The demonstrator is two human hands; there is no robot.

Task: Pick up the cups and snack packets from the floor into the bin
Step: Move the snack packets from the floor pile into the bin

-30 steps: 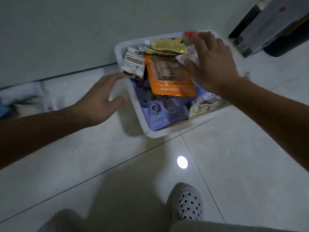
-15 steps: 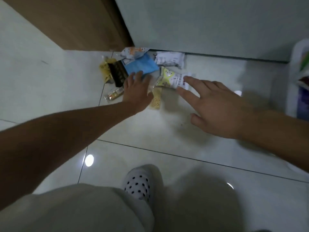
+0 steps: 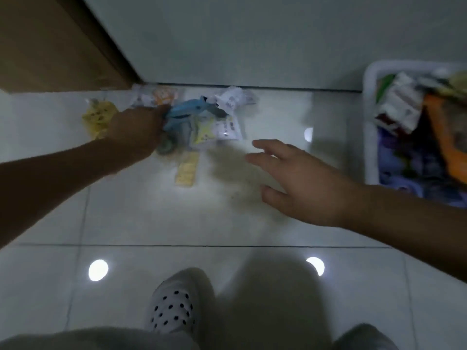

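Note:
Snack packets lie in a heap on the white floor by the wall. My left hand point(image 3: 136, 130) grips a blue packet point(image 3: 185, 114) in that heap, fingers curled round its left end. A white-and-yellow star packet point(image 3: 214, 128) lies just right of it, a yellow packet point(image 3: 98, 117) to the left, and a pale wafer packet point(image 3: 187, 170) nearer me. More white packets point(image 3: 232, 99) sit against the wall. My right hand point(image 3: 298, 180) hovers open above the floor, right of the heap, holding nothing. The white bin point(image 3: 370, 117) at the right edge holds several packets.
A brown wooden panel point(image 3: 50, 41) stands at the upper left beside a pale wall point(image 3: 252, 39). My shoe point(image 3: 174, 306) with black dots is on the tiles at the bottom. Ceiling lights reflect on the glossy floor.
The view swung from the bin to the heap of packets. My left hand, which was flat on the heap, has curled round the blue packet. My right hand stays open nearby.

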